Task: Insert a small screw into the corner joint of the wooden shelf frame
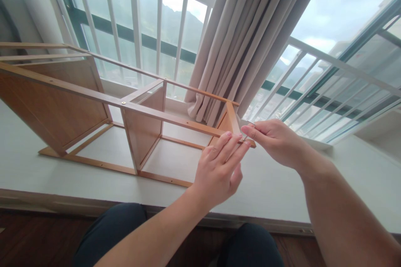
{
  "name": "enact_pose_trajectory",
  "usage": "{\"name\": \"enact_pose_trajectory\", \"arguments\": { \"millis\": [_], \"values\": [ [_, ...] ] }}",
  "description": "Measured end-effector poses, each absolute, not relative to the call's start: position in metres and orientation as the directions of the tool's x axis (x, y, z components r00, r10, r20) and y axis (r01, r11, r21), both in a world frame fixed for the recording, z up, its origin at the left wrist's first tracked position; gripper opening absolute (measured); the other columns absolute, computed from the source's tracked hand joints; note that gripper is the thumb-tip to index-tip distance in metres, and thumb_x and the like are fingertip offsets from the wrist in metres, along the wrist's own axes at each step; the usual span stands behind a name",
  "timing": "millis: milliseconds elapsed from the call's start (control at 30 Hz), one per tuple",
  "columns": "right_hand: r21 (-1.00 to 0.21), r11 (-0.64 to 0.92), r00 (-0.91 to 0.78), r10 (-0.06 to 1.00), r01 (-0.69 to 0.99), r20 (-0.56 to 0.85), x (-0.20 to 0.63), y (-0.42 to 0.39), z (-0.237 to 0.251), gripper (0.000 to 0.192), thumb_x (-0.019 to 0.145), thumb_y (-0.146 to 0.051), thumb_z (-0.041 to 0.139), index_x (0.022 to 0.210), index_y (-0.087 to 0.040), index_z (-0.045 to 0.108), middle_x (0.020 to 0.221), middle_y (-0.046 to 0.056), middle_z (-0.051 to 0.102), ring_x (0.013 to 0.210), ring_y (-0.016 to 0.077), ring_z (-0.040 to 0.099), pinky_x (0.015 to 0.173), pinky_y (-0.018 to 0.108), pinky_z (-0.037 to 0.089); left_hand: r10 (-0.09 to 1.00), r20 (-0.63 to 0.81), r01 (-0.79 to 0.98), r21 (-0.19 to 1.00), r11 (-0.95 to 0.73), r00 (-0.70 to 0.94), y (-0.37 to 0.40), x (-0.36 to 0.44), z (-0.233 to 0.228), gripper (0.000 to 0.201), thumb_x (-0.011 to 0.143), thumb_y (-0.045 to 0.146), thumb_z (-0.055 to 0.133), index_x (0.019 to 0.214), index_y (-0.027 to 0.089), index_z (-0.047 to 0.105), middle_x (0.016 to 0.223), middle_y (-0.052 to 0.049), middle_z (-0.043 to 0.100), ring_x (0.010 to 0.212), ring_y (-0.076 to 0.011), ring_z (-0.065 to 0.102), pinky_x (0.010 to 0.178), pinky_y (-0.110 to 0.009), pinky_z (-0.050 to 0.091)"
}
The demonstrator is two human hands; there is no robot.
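A wooden shelf frame [150, 113] lies on its side on a white ledge, with its panels standing upright. My left hand [219, 167] holds the near rail close to its right end, fingers laid over the wood and thumb lower down. In my right hand [275, 142], a thin metal hex key [251, 123] is pinched between thumb and fingers. Its lower end reaches the rail's end beside my left fingertips. The exact contact with the fastener there is too small to make out. Another metal fastener [123, 103] sits in the rail farther left.
The white ledge [266, 194] runs beneath the shelf, its front edge just ahead of my knees [250, 244]. Behind stand a grey curtain [232, 46], white railings [159, 16] and windows. Dark wooden flooring [34, 238] shows below.
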State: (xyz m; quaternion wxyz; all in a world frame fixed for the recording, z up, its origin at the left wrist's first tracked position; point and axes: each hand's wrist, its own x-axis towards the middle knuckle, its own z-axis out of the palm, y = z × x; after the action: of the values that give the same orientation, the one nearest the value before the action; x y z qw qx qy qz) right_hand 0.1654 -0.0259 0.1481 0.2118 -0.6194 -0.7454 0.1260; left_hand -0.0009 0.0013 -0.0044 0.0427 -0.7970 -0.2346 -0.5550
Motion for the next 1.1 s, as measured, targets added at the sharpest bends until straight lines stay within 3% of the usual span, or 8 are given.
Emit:
{"name": "enact_pose_trajectory", "arguments": {
  "millis": [300, 500, 733, 933, 1100],
  "values": [
    [-0.406, 0.202, -0.140, 0.974, 0.891, 0.178, 0.164, -0.027, 0.148, 0.064, 0.104, -0.067, 0.047, 0.061, -0.020, 0.050, 0.059, -0.003, 0.044, 0.059, 0.0126, 0.040, 0.059, 0.030, 0.032, 0.310, 0.914, 0.414, 0.183, -0.892, 0.262, 0.001, -0.001, -0.003, 0.054, 0.100, 0.019, 0.056, 0.154, 0.022, 0.057, 0.158, -0.005, 0.061, 0.156, -0.0242, 0.047, 0.117, -0.039, 0.046],
    [-0.317, 0.150, -0.063, 0.961, 0.936, 0.268, 0.155, -0.031, 0.146, 0.061, 0.105, -0.060, 0.048, 0.058, -0.021, 0.048, 0.054, -0.002, 0.045, 0.056, 0.0132, 0.042, 0.057, 0.031, 0.031, 0.315, 0.909, 0.420, 0.181, -0.889, 0.273, 0.001, -0.001, -0.003, 0.054, 0.100, 0.020, 0.055, 0.154, 0.022, 0.056, 0.158, -0.005, 0.061, 0.157, -0.0243, 0.046, 0.119, -0.039, 0.045],
    [-0.321, 0.131, -0.035, 0.957, 0.938, 0.288, 0.154, -0.033, 0.142, 0.062, 0.104, -0.062, 0.048, 0.057, -0.022, 0.047, 0.054, -0.001, 0.049, 0.056, 0.0145, 0.045, 0.058, 0.031, 0.033, 0.320, 0.906, 0.421, 0.185, -0.888, 0.277, 0.002, -0.001, -0.004, 0.055, 0.101, 0.021, 0.053, 0.156, 0.023, 0.055, 0.158, -0.006, 0.061, 0.157, -0.0250, 0.046, 0.121, -0.041, 0.045],
    [-0.280, -0.086, 0.184, 0.919, 0.956, 0.350, 0.137, -0.036, 0.137, 0.061, 0.101, -0.059, 0.046, 0.053, -0.024, 0.038, 0.052, 0.001, 0.045, 0.054, 0.0161, 0.039, 0.054, 0.033, 0.027, 0.322, 0.906, 0.413, 0.192, -0.890, 0.275, 0.002, -0.001, -0.004, 0.052, 0.102, 0.021, 0.053, 0.154, 0.022, 0.057, 0.157, -0.006, 0.062, 0.157, -0.0249, 0.045, 0.118, -0.040, 0.047],
    [-0.289, -0.111, 0.210, 0.918, 0.951, 0.337, 0.131, -0.038, 0.137, 0.060, 0.100, -0.061, 0.045, 0.054, -0.024, 0.037, 0.052, 0.001, 0.045, 0.053, 0.0164, 0.039, 0.053, 0.033, 0.027, 0.324, 0.902, 0.414, 0.190, -0.890, 0.284, 0.002, -0.001, -0.004, 0.054, 0.102, 0.021, 0.053, 0.155, 0.022, 0.056, 0.159, -0.006, 0.061, 0.158, -0.0247, 0.044, 0.120, -0.040, 0.045]
  ]
}}
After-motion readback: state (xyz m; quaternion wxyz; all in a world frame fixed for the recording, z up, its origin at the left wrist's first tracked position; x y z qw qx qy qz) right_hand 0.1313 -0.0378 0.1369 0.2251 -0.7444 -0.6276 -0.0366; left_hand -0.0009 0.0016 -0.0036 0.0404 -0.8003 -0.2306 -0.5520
